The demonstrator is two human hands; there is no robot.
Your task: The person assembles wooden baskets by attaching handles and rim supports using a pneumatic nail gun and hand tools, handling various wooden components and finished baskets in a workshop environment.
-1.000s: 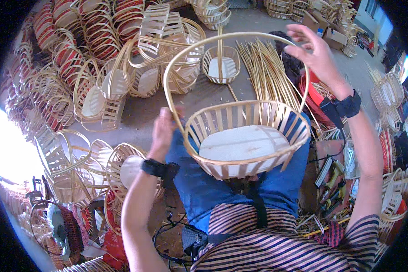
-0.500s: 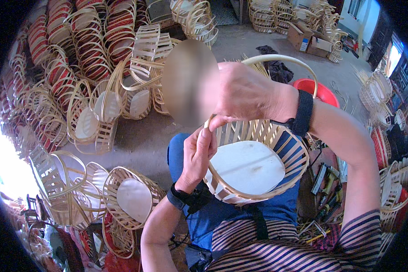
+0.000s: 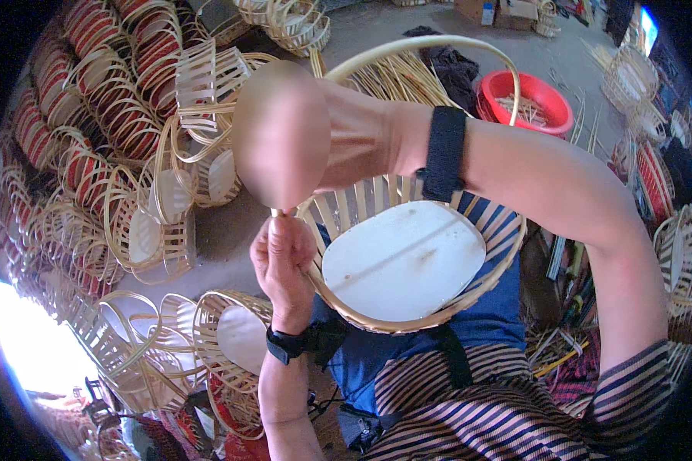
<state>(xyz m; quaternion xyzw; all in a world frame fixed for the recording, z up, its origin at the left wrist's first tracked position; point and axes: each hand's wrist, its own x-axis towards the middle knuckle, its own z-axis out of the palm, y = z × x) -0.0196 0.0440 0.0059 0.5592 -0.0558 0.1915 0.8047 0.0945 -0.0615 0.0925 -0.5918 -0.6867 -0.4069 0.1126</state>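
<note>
While apparently pinching left end of handle (image 3: 438, 40) with left hand (image 3: 283, 257), have oval basket (image 3: 404, 261) just right, over lap (image 3: 482, 316), long axis left-right; cannot tell fingers of right hand (image 3: 300, 138), blurred just beyond.

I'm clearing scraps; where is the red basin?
In the head view, the red basin sits upper right, beyond the right forearm, beside a dark bundle.

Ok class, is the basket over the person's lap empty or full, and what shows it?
Empty: inside the basket, the pale oval base is in plain view, with nothing lying on it.
</note>
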